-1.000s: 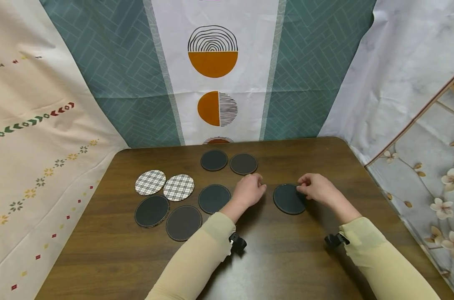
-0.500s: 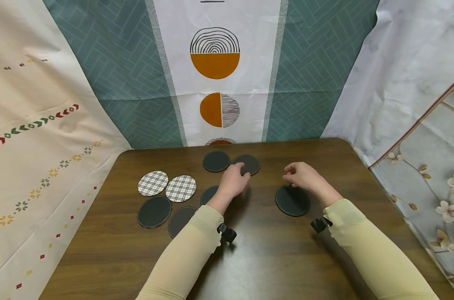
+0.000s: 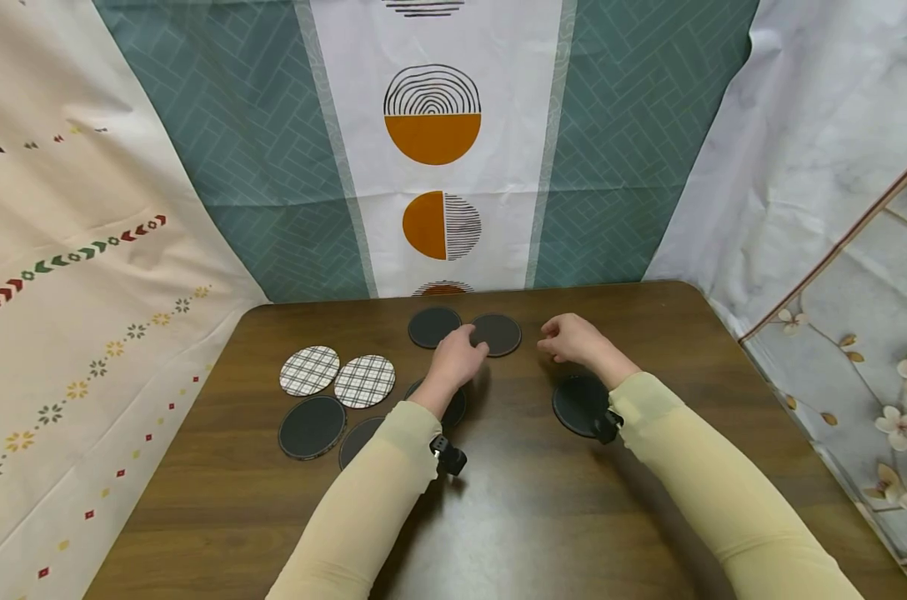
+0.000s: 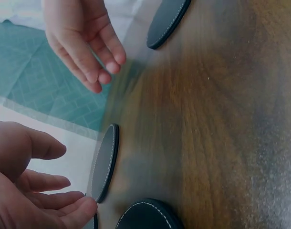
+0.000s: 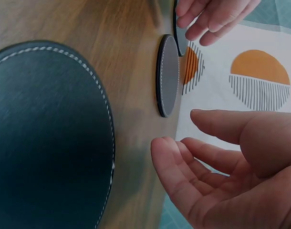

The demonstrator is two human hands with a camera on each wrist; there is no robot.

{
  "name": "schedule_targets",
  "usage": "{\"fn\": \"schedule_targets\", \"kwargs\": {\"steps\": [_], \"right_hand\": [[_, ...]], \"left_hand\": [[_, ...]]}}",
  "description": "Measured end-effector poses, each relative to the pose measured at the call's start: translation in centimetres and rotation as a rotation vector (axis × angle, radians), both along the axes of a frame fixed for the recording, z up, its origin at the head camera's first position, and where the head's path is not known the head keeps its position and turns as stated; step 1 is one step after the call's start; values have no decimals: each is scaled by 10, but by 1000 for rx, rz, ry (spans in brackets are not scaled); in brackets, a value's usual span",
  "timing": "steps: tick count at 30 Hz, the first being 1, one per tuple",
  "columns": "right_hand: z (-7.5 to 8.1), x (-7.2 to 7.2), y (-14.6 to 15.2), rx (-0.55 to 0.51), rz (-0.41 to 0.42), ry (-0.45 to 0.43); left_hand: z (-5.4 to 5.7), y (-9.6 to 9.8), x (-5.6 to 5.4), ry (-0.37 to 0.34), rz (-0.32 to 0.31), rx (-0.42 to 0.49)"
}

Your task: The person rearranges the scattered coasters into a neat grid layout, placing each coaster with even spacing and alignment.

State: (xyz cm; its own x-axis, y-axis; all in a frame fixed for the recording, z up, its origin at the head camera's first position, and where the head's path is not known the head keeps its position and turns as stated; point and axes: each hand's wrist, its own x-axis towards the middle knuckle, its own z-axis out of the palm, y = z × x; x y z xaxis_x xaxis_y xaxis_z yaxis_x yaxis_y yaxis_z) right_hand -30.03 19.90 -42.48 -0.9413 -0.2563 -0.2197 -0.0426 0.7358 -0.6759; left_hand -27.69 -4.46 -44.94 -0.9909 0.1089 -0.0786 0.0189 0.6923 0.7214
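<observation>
My left hand (image 3: 457,358) hovers near two round coasters at the back, a black one (image 3: 433,326) and a dark brown one (image 3: 500,336). Its fingers are loosely bent, with nothing between them. Right of the brown coaster, my right hand (image 3: 571,340) is above the table, also holding nothing; the right wrist view shows its thumb and fingertips apart. A black coaster (image 3: 576,400) lies below my right wrist. Under my left wrist another black coaster (image 3: 457,407) is partly hidden. Pale stitching rings the brown coaster (image 5: 170,76) in the right wrist view.
Two plaid white coasters (image 3: 309,371) lie on the left of the wooden table (image 3: 513,517). In front of them are a black coaster (image 3: 313,427) and a dark brown coaster (image 3: 356,442), the latter partly covered by my left sleeve. Patterned cloths (image 3: 618,150) hang behind the table.
My right hand has moved left and back, away from the right black coaster, which stays put. My left hand has shifted left and slightly back from in front of the brown coaster.
</observation>
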Motion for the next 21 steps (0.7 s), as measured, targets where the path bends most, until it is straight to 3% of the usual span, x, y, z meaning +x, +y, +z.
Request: {"fn": "schedule_targets", "kwargs": {"steps": [6,7,18,21], "right_hand": [[-9,-12,-10,-18,-7,-12],[-10,-13,-12,-22,-8,-14],[-11,-21,-29,-76,-27,-56],[-12,-21,-31,-82,-29,-73]], "left_hand": [[-4,0,-7,-27,-3,9],[-9,-1,-11,-16,-4,-9],[-3,3,-10,-47,18,5],[-30,0,-32,-38,15,-7]]}}
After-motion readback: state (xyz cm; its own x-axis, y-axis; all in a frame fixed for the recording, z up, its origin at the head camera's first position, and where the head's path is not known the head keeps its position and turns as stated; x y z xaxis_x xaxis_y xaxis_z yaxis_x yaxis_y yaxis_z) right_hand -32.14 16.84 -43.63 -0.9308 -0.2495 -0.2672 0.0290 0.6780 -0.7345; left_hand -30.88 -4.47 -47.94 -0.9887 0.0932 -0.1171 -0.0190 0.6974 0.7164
